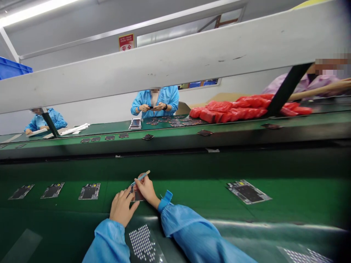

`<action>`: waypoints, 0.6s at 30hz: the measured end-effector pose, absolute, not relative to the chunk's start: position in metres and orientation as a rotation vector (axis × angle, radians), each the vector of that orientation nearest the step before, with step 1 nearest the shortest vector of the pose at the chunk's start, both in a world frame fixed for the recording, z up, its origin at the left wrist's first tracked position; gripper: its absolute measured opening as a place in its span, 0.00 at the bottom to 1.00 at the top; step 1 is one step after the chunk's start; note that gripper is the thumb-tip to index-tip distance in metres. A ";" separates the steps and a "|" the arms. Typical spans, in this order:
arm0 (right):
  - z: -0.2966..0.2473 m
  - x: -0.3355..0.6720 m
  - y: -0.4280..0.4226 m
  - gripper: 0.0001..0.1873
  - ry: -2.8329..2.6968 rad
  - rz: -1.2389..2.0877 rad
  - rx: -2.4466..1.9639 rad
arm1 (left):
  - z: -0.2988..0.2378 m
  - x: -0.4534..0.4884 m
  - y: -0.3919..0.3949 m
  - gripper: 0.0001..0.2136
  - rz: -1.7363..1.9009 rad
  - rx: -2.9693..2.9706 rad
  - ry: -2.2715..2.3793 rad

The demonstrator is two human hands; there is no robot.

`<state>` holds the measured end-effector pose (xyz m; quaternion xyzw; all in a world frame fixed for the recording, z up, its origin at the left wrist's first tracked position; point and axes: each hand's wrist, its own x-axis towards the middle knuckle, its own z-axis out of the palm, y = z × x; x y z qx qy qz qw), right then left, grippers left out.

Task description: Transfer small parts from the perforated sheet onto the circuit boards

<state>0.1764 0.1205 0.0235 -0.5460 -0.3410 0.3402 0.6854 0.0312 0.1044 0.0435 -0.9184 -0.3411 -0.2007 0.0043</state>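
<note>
My right hand (146, 189) is closed round a thin light-blue stick-like tool (141, 176) with a tan end; its lower tip is hidden by my fingers. Beneath both hands lies a circuit board (138, 196), mostly covered. My left hand (120, 207) has its fingers stretched out, with their tips at the board's left side. To the left, a row of similar boards rests flat, the nearest circuit board (89, 191) just beyond my left hand. Another circuit board (248, 192) lies to the right. Close to my forearms is a clear sheet of small round white stickers (143, 243).
A second sticker sheet (304, 255) is at the lower right. Across the green work surface (189, 197) runs a raised ledge (175, 140) carrying more boards. Behind it are red wrapped bundles (233, 109), a white tray (135, 124) and several co-workers. A white beam (164, 60) spans above.
</note>
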 end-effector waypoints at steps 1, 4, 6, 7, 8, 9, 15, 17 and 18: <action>0.025 0.178 0.120 0.14 -0.737 0.764 -1.214 | 0.042 0.033 0.104 0.07 -0.631 -2.885 -1.067; 0.032 0.187 0.118 0.15 -0.616 0.766 -1.166 | 0.037 0.039 0.103 0.10 -0.652 -2.898 -1.071; 0.040 0.194 0.109 0.15 -0.529 0.775 -1.110 | 0.035 0.042 0.104 0.11 -0.678 -2.902 -1.069; 0.044 0.197 0.101 0.16 -0.497 0.790 -1.080 | 0.035 0.043 0.104 0.12 -0.697 -2.904 -1.064; 0.049 0.200 0.090 0.16 -0.477 0.816 -1.051 | 0.037 0.042 0.104 0.14 -0.722 -2.902 -1.064; 0.052 0.201 0.078 0.17 -0.468 0.848 -1.026 | 0.039 0.040 0.102 0.15 -0.754 -2.893 -1.071; 0.047 0.194 0.000 0.22 -0.498 1.023 -0.963 | 0.020 0.020 0.034 0.18 -0.885 -2.839 -1.007; 0.040 0.192 -0.011 0.23 -0.523 1.033 -0.958 | -0.007 0.016 -0.004 0.22 -0.875 -2.811 -0.801; 0.038 0.191 -0.013 0.23 -0.539 1.024 -0.962 | -0.021 0.013 -0.021 0.20 -0.877 -2.760 -0.782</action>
